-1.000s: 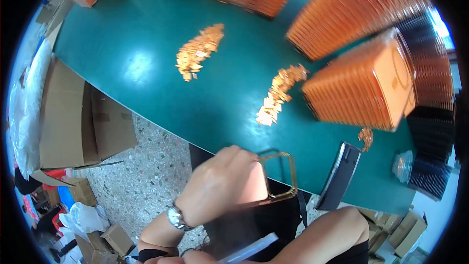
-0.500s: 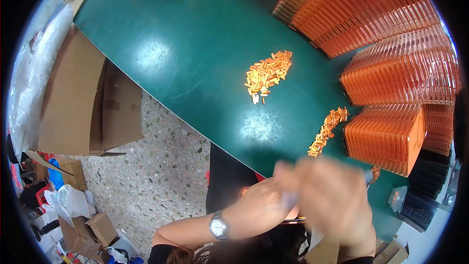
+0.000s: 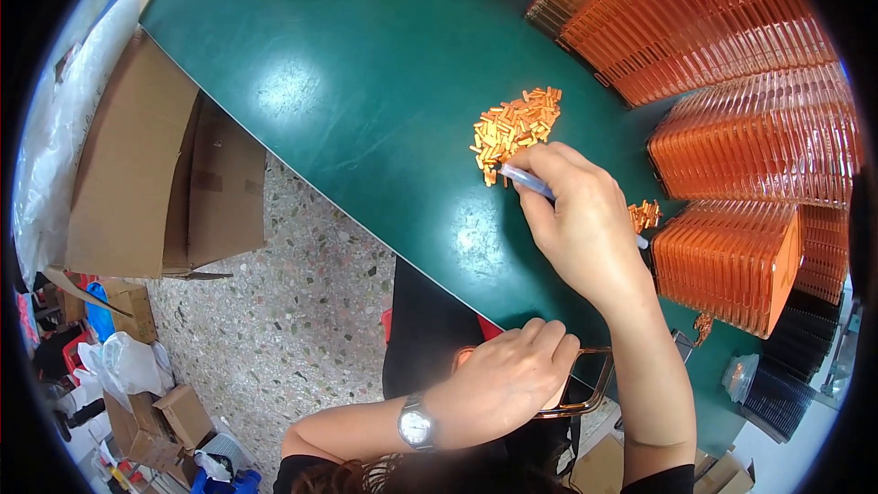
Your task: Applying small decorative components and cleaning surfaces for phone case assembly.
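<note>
My right hand [image 3: 585, 229] grips a slim, pale bluish pen-like tool [image 3: 530, 181]. Its tip meets the near edge of a pile of small copper-orange pieces [image 3: 517, 123] on the green table [image 3: 366, 110]. Close to my body, my left hand [image 3: 508, 375], with a watch on the wrist, is closed on a thin orange-gold frame [image 3: 601, 389] with rounded corners, shaped like a phone case. Its fingers hide part of that frame. Beyond my right wrist lies a second, smaller cluster of the copper-orange pieces [image 3: 646, 215], partly covered by the hand.
Along the right stand tall stacks of orange translucent frames [image 3: 686, 23], [image 3: 722, 265], with black stacks [image 3: 777, 398] behind the nearest. A clear plastic bag or cup [image 3: 739, 375] sits near them. Left of the table is an open cardboard box [image 3: 128, 174]; white plastic bags [image 3: 133, 366] lie lower left.
My right hand has moved forward, away from my left hand, to the larger pile with the pen-like tool. My left hand stays near my body, and the frame now shows more clearly.
</note>
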Tool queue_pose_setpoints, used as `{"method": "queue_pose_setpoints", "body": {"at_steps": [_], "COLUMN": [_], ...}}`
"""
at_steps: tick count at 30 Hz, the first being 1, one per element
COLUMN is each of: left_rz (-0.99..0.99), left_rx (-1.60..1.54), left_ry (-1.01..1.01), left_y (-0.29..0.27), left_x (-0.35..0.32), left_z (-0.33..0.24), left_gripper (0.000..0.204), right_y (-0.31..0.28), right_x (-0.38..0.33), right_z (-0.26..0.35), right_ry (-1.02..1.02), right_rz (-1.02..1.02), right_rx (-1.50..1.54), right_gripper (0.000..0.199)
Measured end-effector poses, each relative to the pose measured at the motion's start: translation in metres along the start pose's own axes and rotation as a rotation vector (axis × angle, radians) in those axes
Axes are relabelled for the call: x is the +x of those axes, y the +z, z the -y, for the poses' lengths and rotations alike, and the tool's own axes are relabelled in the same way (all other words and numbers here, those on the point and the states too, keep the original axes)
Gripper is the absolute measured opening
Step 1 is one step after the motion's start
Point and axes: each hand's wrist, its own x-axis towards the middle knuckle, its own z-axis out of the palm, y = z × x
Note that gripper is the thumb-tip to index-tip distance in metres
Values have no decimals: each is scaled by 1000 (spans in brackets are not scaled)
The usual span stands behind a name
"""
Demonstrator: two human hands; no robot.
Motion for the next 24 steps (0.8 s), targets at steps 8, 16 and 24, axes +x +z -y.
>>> {"method": "queue_pose_setpoints", "body": {"at_steps": [8,16,24], "left_rz": [-11,-13,-22], "left_rx": [29,55,151], "left_ry": [-33,-26,7], "left_y": [3,-1,3], "left_x": [2,5,5], "left_z": [-1,-8,-13], "left_gripper": [16,16,25], "right_y": [-2,-4,-41], "right_x": [3,-3,-54], "right_z": [-4,-8,-7], "right_ry": [-127,-238,-210], "right_rz": [93,95,-28], "right_rx": [-176,-254,-114], "right_gripper": [14,14,11]}}
